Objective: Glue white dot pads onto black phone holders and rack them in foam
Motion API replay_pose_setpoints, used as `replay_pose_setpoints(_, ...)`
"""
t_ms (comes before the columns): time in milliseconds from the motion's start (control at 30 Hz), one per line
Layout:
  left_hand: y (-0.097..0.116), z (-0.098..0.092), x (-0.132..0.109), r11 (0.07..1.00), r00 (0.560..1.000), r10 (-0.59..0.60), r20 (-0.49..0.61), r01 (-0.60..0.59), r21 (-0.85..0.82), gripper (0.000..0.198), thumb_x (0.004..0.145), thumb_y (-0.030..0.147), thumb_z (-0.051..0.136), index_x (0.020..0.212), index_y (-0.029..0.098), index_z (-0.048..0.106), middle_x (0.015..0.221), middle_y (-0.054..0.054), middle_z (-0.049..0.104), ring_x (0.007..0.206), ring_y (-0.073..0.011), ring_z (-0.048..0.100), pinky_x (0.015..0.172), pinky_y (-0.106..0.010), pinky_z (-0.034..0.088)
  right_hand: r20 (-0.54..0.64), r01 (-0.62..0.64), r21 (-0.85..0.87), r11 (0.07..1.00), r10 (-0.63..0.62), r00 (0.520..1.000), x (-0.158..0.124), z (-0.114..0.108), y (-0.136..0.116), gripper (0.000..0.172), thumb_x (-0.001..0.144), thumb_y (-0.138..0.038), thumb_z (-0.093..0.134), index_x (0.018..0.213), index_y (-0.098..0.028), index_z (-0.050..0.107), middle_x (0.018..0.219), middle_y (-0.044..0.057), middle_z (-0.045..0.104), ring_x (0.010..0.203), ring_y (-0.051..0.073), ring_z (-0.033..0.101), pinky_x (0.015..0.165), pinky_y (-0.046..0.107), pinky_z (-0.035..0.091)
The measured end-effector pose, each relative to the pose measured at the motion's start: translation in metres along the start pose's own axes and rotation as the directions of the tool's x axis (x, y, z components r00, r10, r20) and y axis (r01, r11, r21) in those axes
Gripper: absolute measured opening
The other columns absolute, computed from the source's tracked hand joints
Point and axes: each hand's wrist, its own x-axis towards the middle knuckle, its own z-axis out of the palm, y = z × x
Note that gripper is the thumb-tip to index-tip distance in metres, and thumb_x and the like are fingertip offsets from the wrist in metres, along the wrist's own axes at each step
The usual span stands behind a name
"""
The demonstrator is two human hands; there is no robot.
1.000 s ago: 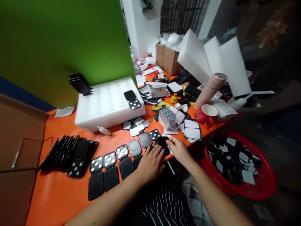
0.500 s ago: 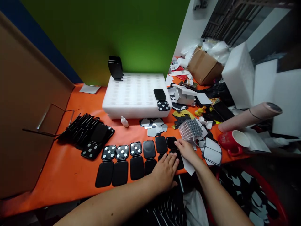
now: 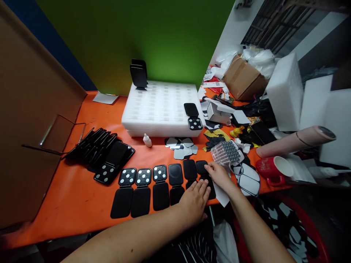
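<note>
A row of black hinged two-panel pieces lies unfolded along the table's front. My left hand [image 3: 195, 199] lies flat with fingers stretched over the lower panels at the right end of the row. At that end, the fingertips of my right hand [image 3: 219, 176] are closed at the right edge of the last piece's small upper panel [image 3: 202, 167]. Its lower panel is partly hidden by my left hand. The left pieces, such as the leftmost one [image 3: 127, 176], show white dots on their upper panels; those further right have plain black uppers [image 3: 175, 174].
A heap of black hinged pieces [image 3: 90, 149] lies left by a wire stand [image 3: 59, 133]. Behind are a white foam block [image 3: 161, 106], a small dropper bottle [image 3: 147, 140] and grey pads [image 3: 182, 149]. Glasses [image 3: 240, 171], a red mug [image 3: 270, 170] and a pink flask [image 3: 296, 140] stand right.
The view has shifted slightly, so the scene sits a little further right. Both hands stay at the right end of the row, with hardly any visible movement.
</note>
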Motion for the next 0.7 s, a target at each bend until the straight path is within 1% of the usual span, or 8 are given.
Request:
replay_pose_setpoints(100,0.0,0.001,0.0,1.0,1.0,0.006,-0.006,-0.006,0.0,0.079,0.075,0.054,0.048,0.135,0.008,0.024,0.143,-0.015,0.013,0.13,-0.0293,0.015,0.104,-0.041,0.016,0.014,-0.004,-0.025,1.0,0.004,1.0,0.003,0.0,0.001,0.027,0.078,-0.038,0.04,0.059,-0.02,0.042,0.054,-0.001,0.05,0.053,0.013,0.045,0.051,0.023,0.029)
replay_pose_setpoints(300,-0.001,0.0,0.0,1.0,1.0,0.008,-0.007,-0.008,-0.002,0.08,0.075,0.055,0.048,0.135,0.008,0.024,0.143,-0.015,0.014,0.13,-0.0288,0.016,0.104,-0.04,0.016,0.079,-0.001,-0.049,0.999,0.005,0.997,0.006,-0.005,-0.001,0.027,0.079,-0.037,0.04,0.058,-0.02,0.04,0.053,-0.003,0.048,0.052,0.012,0.044,0.05,0.022,0.028)
replay_pose_setpoints(467,-0.003,-0.002,0.0,1.0,1.0,0.018,-0.002,-0.018,-0.011,0.081,0.074,0.055,0.048,0.135,0.008,0.024,0.143,-0.015,0.014,0.13,-0.0291,0.016,0.104,-0.041,0.017,0.06,0.002,-0.08,0.997,0.003,0.998,0.005,-0.007,-0.006,0.025,0.079,-0.036,0.041,0.06,-0.02,0.043,0.056,-0.003,0.049,0.054,0.012,0.046,0.051,0.022,0.029)
replay_pose_setpoints(600,-0.002,-0.002,0.0,1.0,1.0,0.02,0.01,-0.02,-0.006,0.08,0.075,0.054,0.048,0.135,0.007,0.024,0.143,-0.016,0.013,0.13,-0.0296,0.016,0.104,-0.041,0.017,0.057,-0.043,-0.231,0.972,0.057,0.997,0.004,-0.007,-0.014,0.026,0.081,-0.036,0.042,0.063,-0.019,0.05,0.06,0.0,0.055,0.056,0.013,0.048,0.051,0.022,0.028)
replay_pose_setpoints(700,-0.002,-0.003,0.0,1.0,1.0,0.02,0.022,-0.02,-0.006,0.081,0.075,0.054,0.048,0.135,0.007,0.023,0.143,-0.016,0.013,0.13,-0.0294,0.016,0.104,-0.041,0.018,0.026,-0.071,-0.383,0.921,0.088,0.996,0.003,-0.006,-0.021,0.03,0.082,-0.042,0.042,0.069,-0.018,0.054,0.066,0.005,0.06,0.061,0.016,0.053,0.053,0.024,0.03)
